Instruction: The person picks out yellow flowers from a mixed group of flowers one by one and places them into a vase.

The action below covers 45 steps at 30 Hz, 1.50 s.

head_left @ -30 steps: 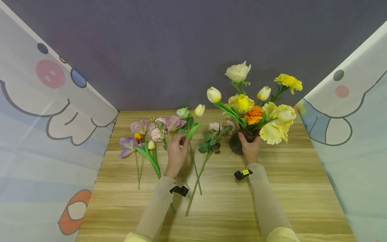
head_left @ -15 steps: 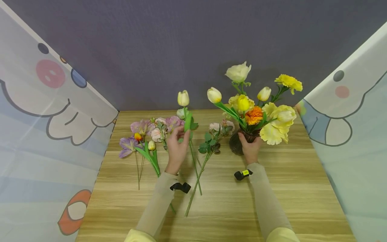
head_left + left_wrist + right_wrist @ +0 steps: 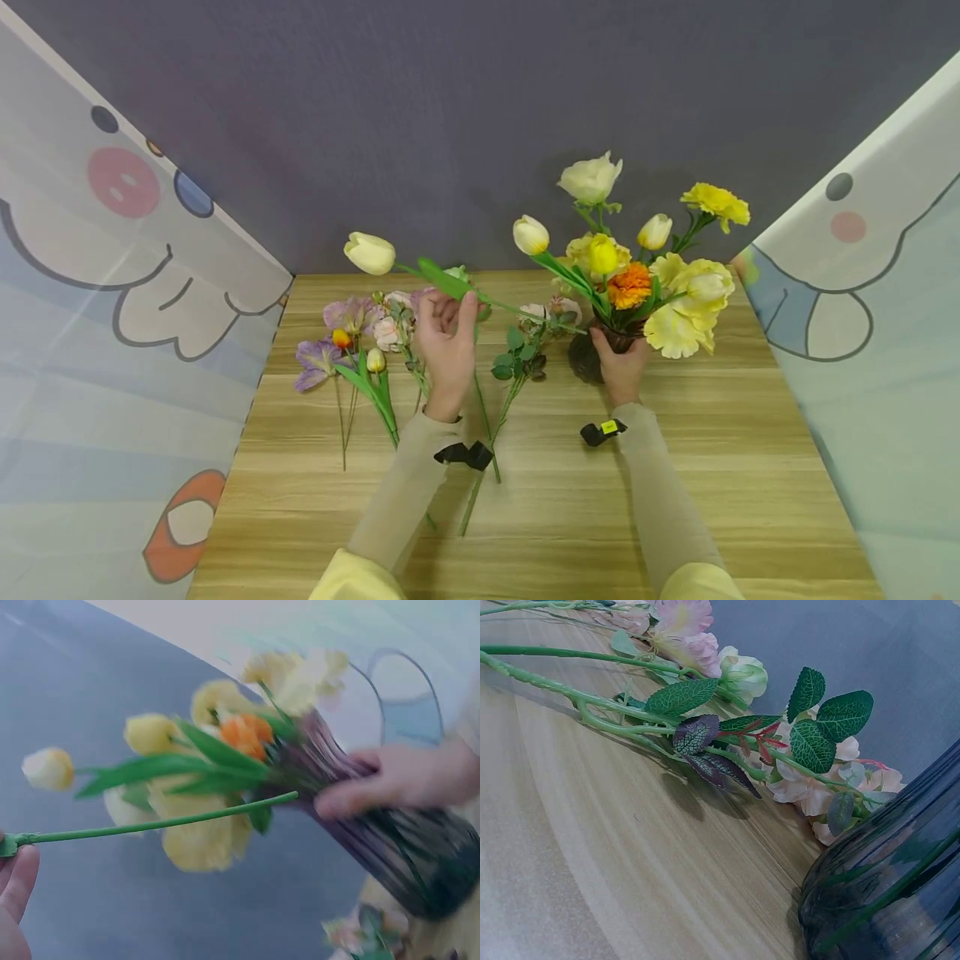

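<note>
My left hand (image 3: 447, 354) pinches a white tulip (image 3: 370, 252) by its stem near the green leaf. The bloom points left, and the stem slants right and down toward the vase. In the left wrist view the tip of the stem (image 3: 172, 822) overlaps the area by the vase's mouth. My right hand (image 3: 624, 367) grips the dark ribbed glass vase (image 3: 583, 358) around its neck. Out of the vase rise white and yellow tulips, large pale-yellow blooms, a yellow carnation-like flower (image 3: 716, 204) and an orange flower (image 3: 630, 286). The right wrist view catches the vase's lower side (image 3: 877, 907).
Left of my left hand lie purple flowers (image 3: 318, 362), pink flowers and a tulip with green leaves (image 3: 377, 361). A pink rose stem (image 3: 517, 385) lies between the hands, its blooms close to the vase. A dark wall (image 3: 420, 125) stands behind the wooden table (image 3: 570, 517).
The tulip in my left hand has risen from the table and turned, its bloom swinging left and its stem end toward the vase. My right hand stays on the vase.
</note>
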### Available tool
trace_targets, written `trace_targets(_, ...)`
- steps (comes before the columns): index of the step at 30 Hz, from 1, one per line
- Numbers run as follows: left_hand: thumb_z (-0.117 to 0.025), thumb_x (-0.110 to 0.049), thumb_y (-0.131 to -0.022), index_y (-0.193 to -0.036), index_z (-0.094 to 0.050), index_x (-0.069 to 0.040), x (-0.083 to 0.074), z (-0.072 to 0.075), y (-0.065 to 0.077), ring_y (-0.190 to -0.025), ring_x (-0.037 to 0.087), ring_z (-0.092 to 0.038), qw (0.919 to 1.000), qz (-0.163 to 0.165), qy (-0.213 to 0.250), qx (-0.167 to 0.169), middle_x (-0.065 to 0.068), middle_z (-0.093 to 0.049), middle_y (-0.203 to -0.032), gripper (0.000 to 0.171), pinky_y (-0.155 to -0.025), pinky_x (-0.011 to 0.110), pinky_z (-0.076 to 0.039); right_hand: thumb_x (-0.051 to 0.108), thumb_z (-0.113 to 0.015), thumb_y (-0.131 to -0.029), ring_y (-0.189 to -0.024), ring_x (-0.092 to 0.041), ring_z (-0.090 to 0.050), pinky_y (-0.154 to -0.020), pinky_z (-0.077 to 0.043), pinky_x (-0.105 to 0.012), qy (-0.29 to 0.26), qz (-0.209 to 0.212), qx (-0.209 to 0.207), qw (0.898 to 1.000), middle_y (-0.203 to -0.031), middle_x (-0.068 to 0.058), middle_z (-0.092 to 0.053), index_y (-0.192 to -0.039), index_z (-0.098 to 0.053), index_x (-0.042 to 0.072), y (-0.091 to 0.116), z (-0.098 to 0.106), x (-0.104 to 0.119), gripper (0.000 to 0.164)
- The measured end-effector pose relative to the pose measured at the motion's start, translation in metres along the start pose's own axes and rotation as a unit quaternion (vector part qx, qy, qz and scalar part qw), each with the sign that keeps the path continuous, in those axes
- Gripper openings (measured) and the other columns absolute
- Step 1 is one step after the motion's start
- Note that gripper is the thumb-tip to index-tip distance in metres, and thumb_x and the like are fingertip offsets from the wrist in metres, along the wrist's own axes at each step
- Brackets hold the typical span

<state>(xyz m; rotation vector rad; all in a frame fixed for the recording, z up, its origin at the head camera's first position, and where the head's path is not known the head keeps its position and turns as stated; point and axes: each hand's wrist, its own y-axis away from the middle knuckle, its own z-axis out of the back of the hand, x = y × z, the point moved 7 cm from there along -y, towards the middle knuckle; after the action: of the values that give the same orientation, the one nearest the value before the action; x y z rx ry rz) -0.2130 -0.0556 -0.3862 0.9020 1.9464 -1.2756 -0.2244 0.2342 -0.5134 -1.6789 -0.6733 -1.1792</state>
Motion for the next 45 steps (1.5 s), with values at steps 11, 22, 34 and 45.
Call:
trace_targets(11,-0.058,0.000,-0.096,-0.106,-0.051,0.008,-0.016,-0.033,-0.011,-0.080,0.021,-0.065,0.9965,-0.068,0.046,0.016,0.007,-0.063,-0.095,0.014,-0.075,0.038,-0.058,0.000,-0.076,-0.082,-0.110,-0.012,-0.059,-0.097,-0.045,-0.025,-0.013,-0.016,-0.001,1.000,-0.118,0.005,-0.063,-0.130,-0.056,-0.003,-0.001,0.001,-0.006,0.052)
trace_targets(22,-0.060,0.014,-0.089,-0.104,-0.054,0.012,-0.017,-0.057,-0.001,-0.077,0.027,-0.067,0.9890,-0.125,-0.042,0.068,0.028,-0.063,-0.088,0.016,-0.075,0.035,-0.058,0.000,-0.077,-0.082,-0.109,-0.011,-0.058,-0.096,-0.044,-0.025,-0.009,-0.036,-0.001,0.999,-0.115,0.006,-0.063,-0.128,-0.057,0.000,0.000,0.001,-0.010,0.050)
trace_targets(34,-0.067,0.002,-0.091,-0.099,-0.059,0.003,-0.008,-0.092,0.009,-0.077,0.025,-0.071,0.9621,-0.155,-0.166,0.151,0.018,-0.068,-0.088,0.012,-0.074,0.023,-0.056,-0.001,-0.077,-0.081,-0.109,-0.011,-0.060,-0.096,-0.045,-0.025,-0.013,-0.015,-0.004,1.000,-0.114,0.006,-0.065,-0.126,-0.060,0.004,-0.001,0.003,-0.012,0.049)
trace_targets(45,-0.066,-0.018,-0.096,-0.100,-0.066,-0.003,0.037,-0.114,0.031,-0.086,0.016,-0.069,0.9341,-0.047,-0.275,0.223,0.008,-0.071,-0.091,0.016,-0.076,0.017,-0.052,-0.003,-0.074,-0.083,-0.088,-0.010,-0.065,-0.079,-0.052,-0.023,-0.042,-0.005,0.006,0.999,-0.100,0.004,-0.068,-0.119,-0.064,0.004,-0.001,0.000,-0.011,0.038)
